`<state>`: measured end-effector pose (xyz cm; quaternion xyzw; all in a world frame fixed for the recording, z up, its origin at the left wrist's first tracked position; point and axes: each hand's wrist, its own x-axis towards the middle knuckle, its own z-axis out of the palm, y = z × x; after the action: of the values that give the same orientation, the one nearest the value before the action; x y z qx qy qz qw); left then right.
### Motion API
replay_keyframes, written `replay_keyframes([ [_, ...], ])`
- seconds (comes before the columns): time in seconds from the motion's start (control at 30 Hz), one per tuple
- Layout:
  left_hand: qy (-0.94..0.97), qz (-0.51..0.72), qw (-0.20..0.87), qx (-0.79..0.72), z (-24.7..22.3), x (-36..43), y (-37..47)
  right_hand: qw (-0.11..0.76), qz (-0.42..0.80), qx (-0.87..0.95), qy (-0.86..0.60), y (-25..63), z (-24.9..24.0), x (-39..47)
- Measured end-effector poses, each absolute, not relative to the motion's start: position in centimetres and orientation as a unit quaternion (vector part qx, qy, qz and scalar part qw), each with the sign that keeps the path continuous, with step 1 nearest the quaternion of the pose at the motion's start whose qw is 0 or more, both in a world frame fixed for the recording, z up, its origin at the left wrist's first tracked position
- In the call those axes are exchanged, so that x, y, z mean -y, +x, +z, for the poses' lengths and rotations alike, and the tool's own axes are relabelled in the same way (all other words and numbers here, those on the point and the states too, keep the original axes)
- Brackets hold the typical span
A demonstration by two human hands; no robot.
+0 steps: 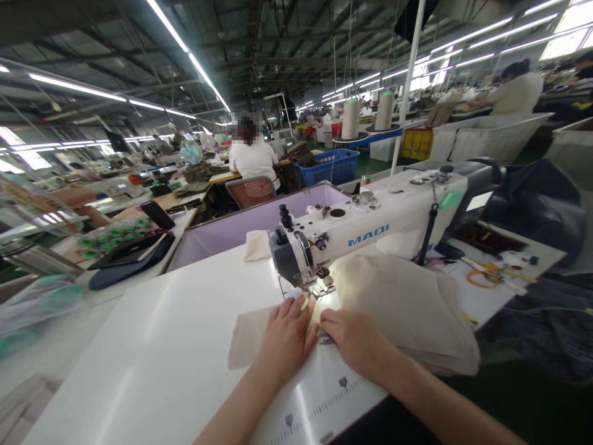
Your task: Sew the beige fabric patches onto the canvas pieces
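A white sewing machine [375, 222] stands on a white table [152, 346], its lamp lit over the needle area. Just in front of the presser foot, my left hand [290, 330] lies flat over a beige fabric piece [245, 340], fingers stretched toward the foot. My right hand [354, 337] is beside it on the right, with bent fingers pinching the edge of the fabric near the needle plate. A stack of beige fabric [407, 303] lies under the machine arm, to the right. Another small beige piece [257, 245] rests behind the machine head.
Behind the table is a lilac-lined bin [222, 230]. Orange-handled scissors [484, 276] lie at the right. Thread cones [351, 119] stand above a blue crate [328, 168]. A person in white [252, 162] sits ahead. A side table at left holds a dark pouch [134, 259].
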<state>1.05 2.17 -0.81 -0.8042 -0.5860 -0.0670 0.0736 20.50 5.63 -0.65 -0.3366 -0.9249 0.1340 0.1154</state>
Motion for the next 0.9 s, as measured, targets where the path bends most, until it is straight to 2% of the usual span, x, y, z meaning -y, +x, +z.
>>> replay_keyframes([
  [0.4,-0.824,-0.098,0.101,0.549,-1.4,-1.4,0.6,0.099,0.141,0.928,-0.331,20.6,-0.1,-5.6],
  [0.6,-0.868,-0.123,0.044,0.479,-0.9,0.9,0.8,0.107,0.136,0.930,-0.325,21.1,-0.5,-5.0],
  [0.9,-0.873,-0.126,0.030,0.471,0.1,0.1,0.4,0.080,0.142,0.928,-0.337,20.6,0.7,-6.1],
])
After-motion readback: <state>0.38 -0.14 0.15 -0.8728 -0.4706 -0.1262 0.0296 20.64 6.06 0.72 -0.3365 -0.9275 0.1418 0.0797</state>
